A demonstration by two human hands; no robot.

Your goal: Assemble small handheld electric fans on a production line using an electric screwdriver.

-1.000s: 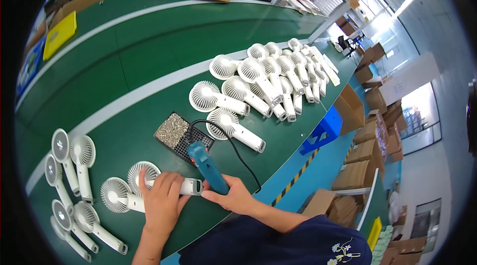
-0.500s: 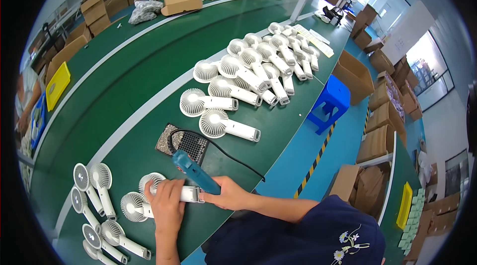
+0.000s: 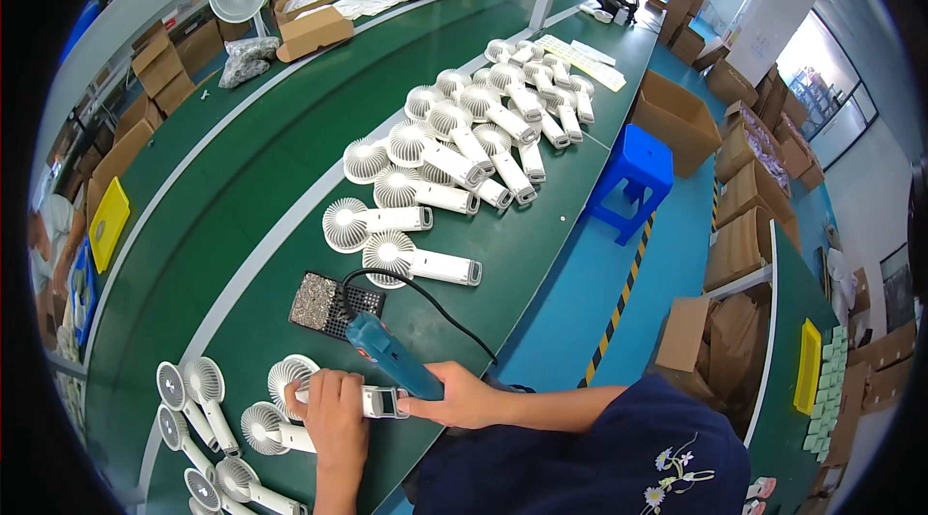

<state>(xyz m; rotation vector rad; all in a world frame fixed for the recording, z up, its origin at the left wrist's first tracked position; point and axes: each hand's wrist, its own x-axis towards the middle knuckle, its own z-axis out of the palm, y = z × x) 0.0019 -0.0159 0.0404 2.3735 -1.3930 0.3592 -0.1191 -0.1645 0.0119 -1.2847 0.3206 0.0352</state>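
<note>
My left hand [image 3: 336, 418] is closed around the handle of a white handheld fan [image 3: 381, 403], which lies on its side on the green bench. The round ribbed head pokes out past my fingers. My right hand [image 3: 456, 396] grips a teal electric screwdriver [image 3: 394, 353], tilted, beside the handle's looped end. Its tip is hidden by my hand. A black cord runs from the screwdriver's upper end toward the bench edge. Just beyond sits a black tray [image 3: 365, 300] with a grid of holes and a heap of small metal screws. Another white fan [image 3: 263, 428] lies left of my left hand.
Many white fans [image 3: 425, 153] are spread in a group farther along the green bench [image 3: 503, 298]. Several more [image 3: 205, 382] lie at the near left. A blue stool [image 3: 638, 167] and cardboard boxes [image 3: 677, 119] stand right of the bench. A person sits at the far left.
My view has shifted a little, so the bench and fans appear displaced. Both hands keep their grip on the fan and the screwdriver, with little movement between them.
</note>
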